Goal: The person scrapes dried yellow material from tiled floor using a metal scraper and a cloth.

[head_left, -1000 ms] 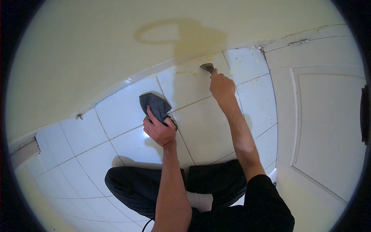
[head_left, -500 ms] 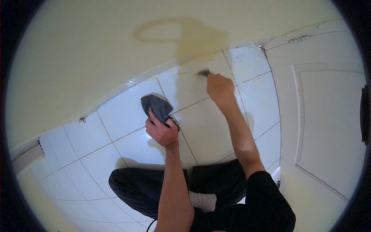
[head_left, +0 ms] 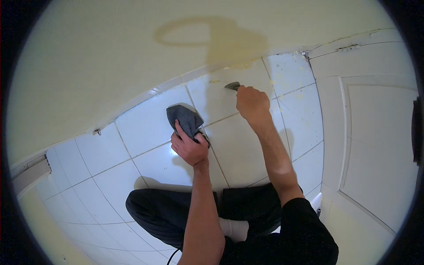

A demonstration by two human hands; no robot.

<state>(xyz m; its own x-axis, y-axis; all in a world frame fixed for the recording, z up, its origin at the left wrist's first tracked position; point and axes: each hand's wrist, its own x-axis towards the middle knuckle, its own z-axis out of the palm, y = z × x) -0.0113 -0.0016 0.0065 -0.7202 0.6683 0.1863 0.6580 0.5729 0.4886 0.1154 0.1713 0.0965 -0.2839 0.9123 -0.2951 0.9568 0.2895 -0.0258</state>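
Observation:
In my left hand (head_left: 190, 149) is a dark grey cloth (head_left: 183, 118), bunched under the fingers and resting over the white floor tiles (head_left: 152, 117). My fingers are closed around its near end. Farther forward and to the right, my right hand (head_left: 253, 102) is wrapped around the handle of a scraper, hidden in the fist. The scraper's metal blade (head_left: 232, 85) sticks out to the left, low over a tile; whether it touches is hard to tell. Just left of the blade lies a small yellow smear (head_left: 215, 81). More yellow flecks (head_left: 282, 79) dot the tiles at the far right.
A pale yellow wall (head_left: 101, 57) with a white skirting strip (head_left: 153, 91) runs along the far side, my shadow on it. At the right stands a white panelled door (head_left: 380, 128). A small metal fitting (head_left: 97, 132) sits by the skirting. My crossed legs (head_left: 163, 210) take up the near floor.
The view has shifted slightly. My right hand has drawn the scraper a little toward me and left across the tile, nearer the yellow smear. My left hand stays with the cloth.

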